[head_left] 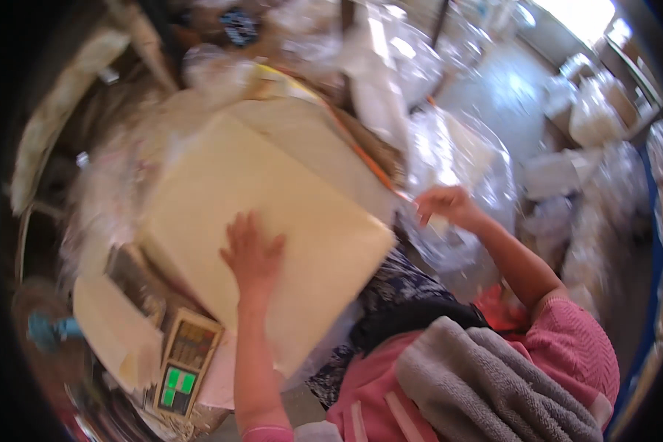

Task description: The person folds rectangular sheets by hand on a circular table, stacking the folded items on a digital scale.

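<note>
My left hand [252, 247] rests with spread fingers on a large cream sheet [184, 206], which lies over a paler layer [317, 147] with an orange edge strip [368, 162]. My right hand [443, 206] is raised off the sheet's right corner, fingers loosely bent and apart, close to a clear plastic bag [457, 147]; I make out nothing held in it, though it is slightly blurred. Below left of the sheet are a scale's panel [188, 339] with green displays and a stack of pale sheets [114, 328].
Plastic-wrapped bundles [597, 110] crowd the right side and back around a grey floor [508, 81]. A teal object [55, 328] sits at the far left, below a long pale board [66, 110]. A grey towel [479, 376] drapes over my front.
</note>
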`<state>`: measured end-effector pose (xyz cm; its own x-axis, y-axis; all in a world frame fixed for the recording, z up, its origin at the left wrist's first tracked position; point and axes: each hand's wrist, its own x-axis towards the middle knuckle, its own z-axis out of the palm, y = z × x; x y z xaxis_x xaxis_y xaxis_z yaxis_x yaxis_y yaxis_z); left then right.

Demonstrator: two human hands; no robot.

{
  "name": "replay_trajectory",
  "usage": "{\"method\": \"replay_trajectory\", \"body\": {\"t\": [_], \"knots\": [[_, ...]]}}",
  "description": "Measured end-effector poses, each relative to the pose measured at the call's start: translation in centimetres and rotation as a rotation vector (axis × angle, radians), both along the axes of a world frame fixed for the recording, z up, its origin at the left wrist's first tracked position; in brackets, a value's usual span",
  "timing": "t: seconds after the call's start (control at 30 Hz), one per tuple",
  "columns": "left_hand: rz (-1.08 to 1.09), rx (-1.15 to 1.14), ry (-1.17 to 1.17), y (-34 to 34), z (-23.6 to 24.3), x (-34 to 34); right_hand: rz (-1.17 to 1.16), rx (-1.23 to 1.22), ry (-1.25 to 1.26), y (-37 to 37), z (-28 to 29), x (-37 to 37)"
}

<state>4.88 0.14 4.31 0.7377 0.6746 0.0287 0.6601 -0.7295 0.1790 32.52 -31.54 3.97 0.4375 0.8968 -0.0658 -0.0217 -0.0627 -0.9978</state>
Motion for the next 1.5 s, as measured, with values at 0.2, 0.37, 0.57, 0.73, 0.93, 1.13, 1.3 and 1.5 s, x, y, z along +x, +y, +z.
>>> {"method": "replay_trajectory", "body": {"t": [0.2,0.37,0.57,0.73,0.93,1.13,1.3,1.5], "knots": [[-0.075,0.187,0.008,-2.5,-1.5,2.4,-1.607,-0.337,0.051,-43.1,-27.6,11.1],[-0.023,0.156,-0.032,-1.9,-2.0,0.9,-1.742,-0.368,0.208,-46.4,-38.1,11.0],[-0.020,0.165,0.004,-2.1,-1.8,0.7,-0.952,-0.043,0.325,-14.0,-29.2,23.3],[-0.031,0.155,-0.014,-1.7,-1.6,1.6,-0.256,-0.647,-1.002,12.1,-19.4,19.7],[-0.018,0.122,-0.038,-2.1,-1.7,2.1,-0.325,-0.212,-0.027,2.8,-21.0,23.6],[-0.055,0.160,-0.088,-1.8,-1.8,2.0,-0.768,-0.685,0.339,-30.2,-33.0,16.1],[-0.009,0.135,-0.091,-1.7,-2.0,1.0,-0.517,-0.472,1.133,-22.8,-31.8,2.1],[-0.012,0.123,-0.103,-1.7,-1.8,1.4,-0.326,0.518,0.514,-3.4,-26.0,26.0]]}}
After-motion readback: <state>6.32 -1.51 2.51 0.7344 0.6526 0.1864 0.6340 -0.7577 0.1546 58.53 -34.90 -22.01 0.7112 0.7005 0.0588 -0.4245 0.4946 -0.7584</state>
